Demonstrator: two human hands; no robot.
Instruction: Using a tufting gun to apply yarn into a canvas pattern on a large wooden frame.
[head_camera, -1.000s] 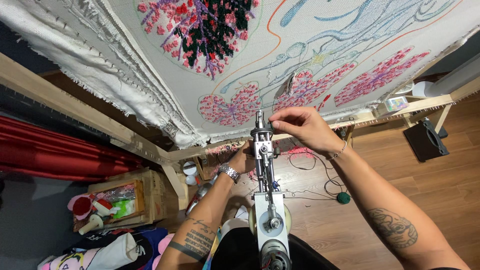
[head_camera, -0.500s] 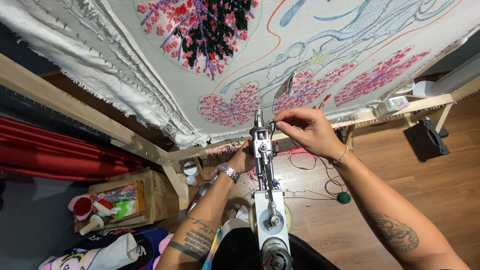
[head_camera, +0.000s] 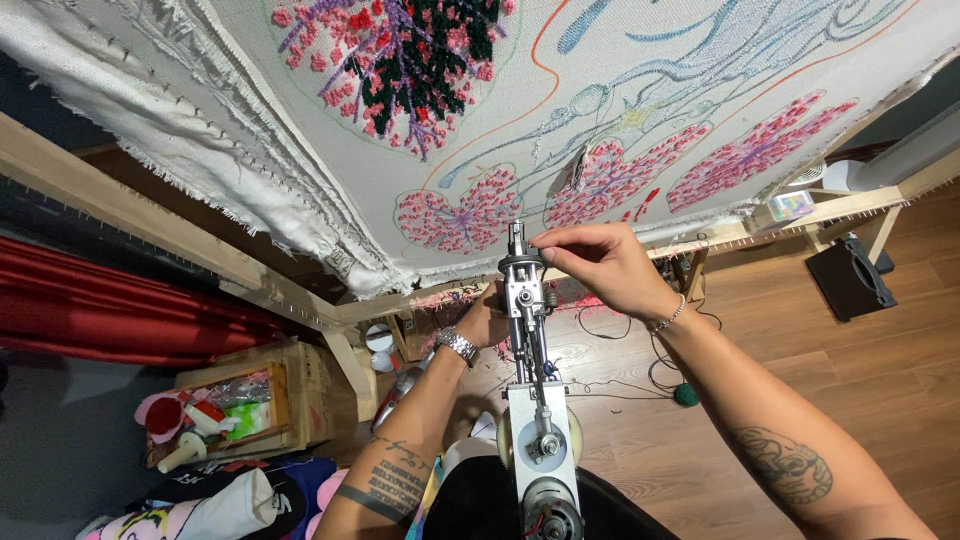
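A metal tufting gun (head_camera: 530, 390) points up at a white cloth (head_camera: 560, 120) stretched on a wooden frame (head_camera: 120, 205), tufted with pink, black and purple flower shapes. My right hand (head_camera: 595, 265) pinches at the gun's needle tip (head_camera: 517, 240), fingers closed around fine yarn there. My left hand (head_camera: 485, 320), with a wristwatch, grips the gun's body from the left, partly hidden behind it. The tip sits just below a pink tufted flower (head_camera: 460, 215).
A wooden crate (head_camera: 255, 400) with coloured yarn cones stands at lower left beside a red curtain (head_camera: 110, 315). Yarn strands and a green ball (head_camera: 685, 395) lie on the wood floor. A black box (head_camera: 850, 275) stands at right.
My right hand has shifted slightly left along the gun's tip. The gun and left hand stay almost still.
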